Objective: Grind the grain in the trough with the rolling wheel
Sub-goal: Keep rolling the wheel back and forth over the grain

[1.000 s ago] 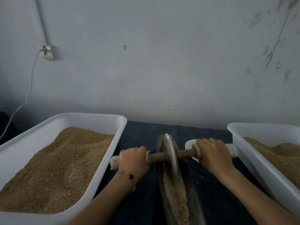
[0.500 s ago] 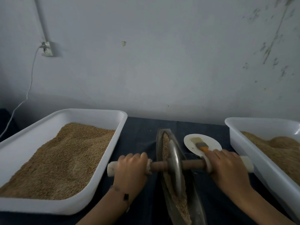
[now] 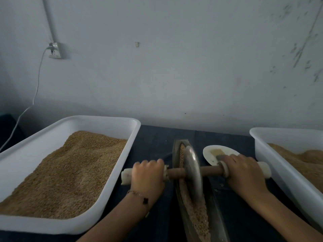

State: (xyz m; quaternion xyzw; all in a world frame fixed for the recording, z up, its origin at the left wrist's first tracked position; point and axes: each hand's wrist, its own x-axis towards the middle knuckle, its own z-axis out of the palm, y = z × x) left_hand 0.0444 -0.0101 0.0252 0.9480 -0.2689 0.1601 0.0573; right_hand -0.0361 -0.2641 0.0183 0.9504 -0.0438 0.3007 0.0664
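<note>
While wheel point(image 3: 192, 173) sits in trough point(image 3: 215, 213), both hands' grip wraps axle handles.

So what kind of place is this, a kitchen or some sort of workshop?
Probably a small, plain workroom for grinding grain by hand, not a fitted kitchen. Two big white plastic tubs hold tan grain, a narrow metal trough with a metal rolling wheel lies on dark blue cloth, and the scuffed pale wall is bare.

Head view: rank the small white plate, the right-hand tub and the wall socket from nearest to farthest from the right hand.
From the right hand:
1. Small white plate, just behind the knuckles.
2. Right-hand tub, to its right along the table edge.
3. Wall socket, far upper left on the wall.
</note>
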